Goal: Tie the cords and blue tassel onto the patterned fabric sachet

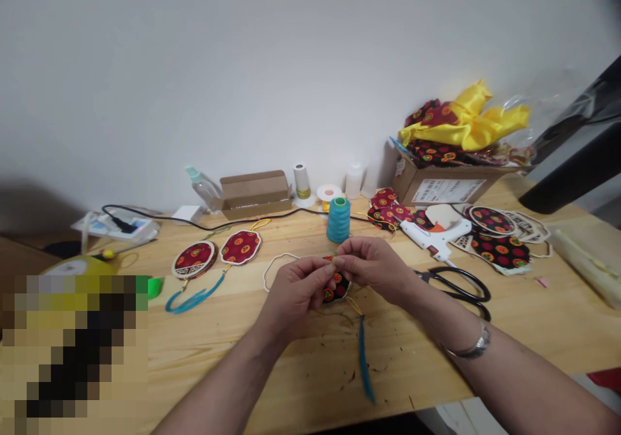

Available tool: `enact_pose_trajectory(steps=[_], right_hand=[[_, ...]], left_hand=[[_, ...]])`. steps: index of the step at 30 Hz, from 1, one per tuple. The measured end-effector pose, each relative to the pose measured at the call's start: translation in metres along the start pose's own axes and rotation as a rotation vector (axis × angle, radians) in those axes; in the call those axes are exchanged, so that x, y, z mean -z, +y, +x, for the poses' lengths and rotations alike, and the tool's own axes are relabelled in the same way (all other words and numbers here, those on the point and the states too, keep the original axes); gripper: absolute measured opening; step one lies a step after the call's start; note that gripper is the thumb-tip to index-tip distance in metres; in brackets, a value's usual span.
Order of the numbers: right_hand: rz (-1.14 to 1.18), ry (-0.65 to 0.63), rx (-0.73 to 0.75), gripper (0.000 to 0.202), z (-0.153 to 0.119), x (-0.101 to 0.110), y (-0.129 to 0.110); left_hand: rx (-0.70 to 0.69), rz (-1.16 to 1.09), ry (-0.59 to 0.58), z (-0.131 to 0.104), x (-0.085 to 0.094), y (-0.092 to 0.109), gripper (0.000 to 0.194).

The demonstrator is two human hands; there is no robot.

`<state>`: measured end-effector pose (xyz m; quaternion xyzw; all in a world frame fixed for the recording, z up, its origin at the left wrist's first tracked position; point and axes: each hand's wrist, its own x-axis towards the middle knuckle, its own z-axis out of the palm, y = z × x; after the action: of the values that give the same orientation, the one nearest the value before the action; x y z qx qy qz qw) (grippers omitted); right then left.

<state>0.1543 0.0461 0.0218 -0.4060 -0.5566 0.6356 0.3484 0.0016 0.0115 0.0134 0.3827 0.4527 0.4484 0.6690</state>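
Both hands meet over a dark floral fabric piece [336, 289] near the middle of the table. My left hand [301, 284] is closed, thumb and forefinger pinched at its upper edge. My right hand [369, 265] pinches at the same spot from the right, its fingertips touching those of the left. What lies between the fingertips is too small to make out. A blue tassel [365, 364] hangs from the piece by a yellow cord, lying toward the table's front edge. A pale scalloped frame [270, 268] lies partly behind my left hand.
Behind the hands stands a blue thread cone [338, 220]. Two finished-looking ornaments [195, 259] lie left. On the right are black-handled scissors [460, 285], a white glue gun [436, 236], fabric pieces [502, 249] and a cardboard box [444, 186] of cloth.
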Motion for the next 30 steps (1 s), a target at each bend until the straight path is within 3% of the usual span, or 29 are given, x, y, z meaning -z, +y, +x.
enact_pose_trajectory(steps=[13, 24, 30], right_hand=[[-0.019, -0.016, 0.003, 0.029, -0.001, 0.0, -0.002], [-0.625, 0.093, 0.25, 0.041, 0.0, 0.011, 0.002], [-0.706, 0.229, 0.257, 0.042, -0.002, 0.011, -0.001]], left_hand=[[-0.036, 0.048, 0.058, 0.0, 0.001, -0.002, 0.017], [-0.065, 0.045, 0.208, 0.002, -0.001, 0.001, 0.017], [-0.107, 0.146, 0.253, 0.002, 0.001, 0.001, 0.018]])
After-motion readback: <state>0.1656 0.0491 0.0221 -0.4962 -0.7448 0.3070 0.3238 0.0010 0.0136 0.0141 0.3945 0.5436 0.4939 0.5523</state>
